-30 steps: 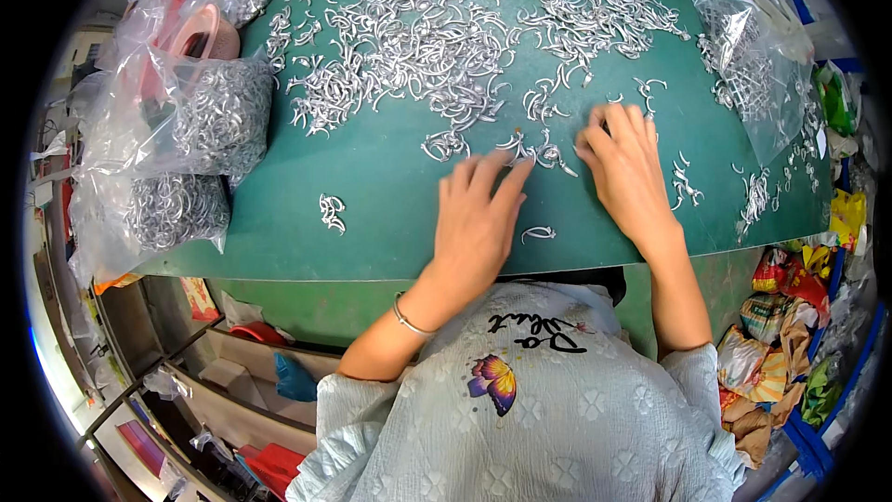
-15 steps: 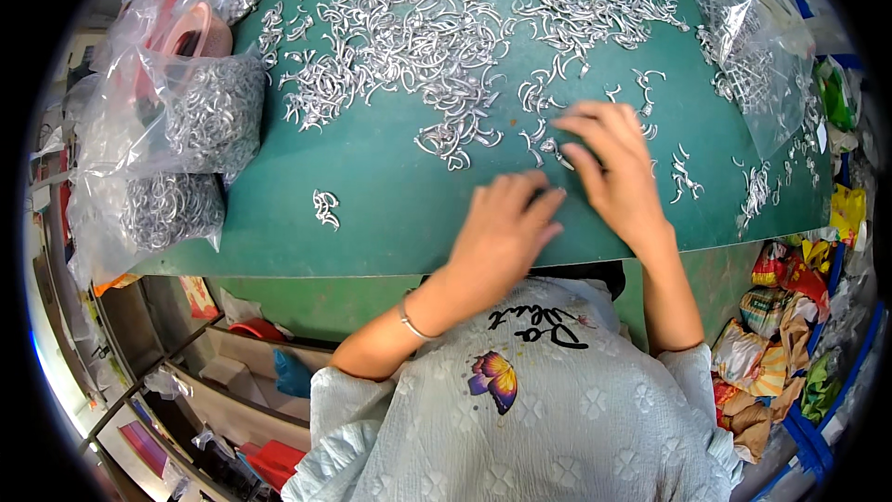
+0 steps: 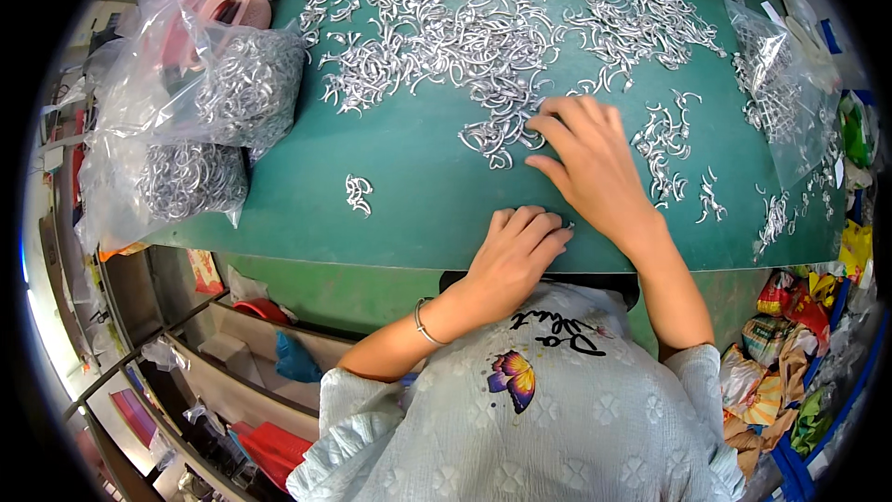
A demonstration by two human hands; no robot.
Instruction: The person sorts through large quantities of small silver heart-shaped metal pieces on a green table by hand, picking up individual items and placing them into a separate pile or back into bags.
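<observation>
Right hand (image 3: 595,163) lying flat, open, touching shiny curved metal hooks (image 3: 483,37) on green table (image 3: 418,186). Left hand (image 3: 516,256) curling loosely near table edge; cannot tell if holding anything.

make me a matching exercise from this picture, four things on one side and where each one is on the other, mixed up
Things
1. left hand
2. right hand
3. clear bags of metal hooks
4. small separate clump of hooks

Places
A. stacked at the left edge of the green table
B. flat on the table, fingers at the near edge of the big spread of loose hooks
C. curled at the near edge of the table, just in front of the person's body
D. alone on bare green surface, between the bags and the hands

Pairs: 1-C, 2-B, 3-A, 4-D
</observation>
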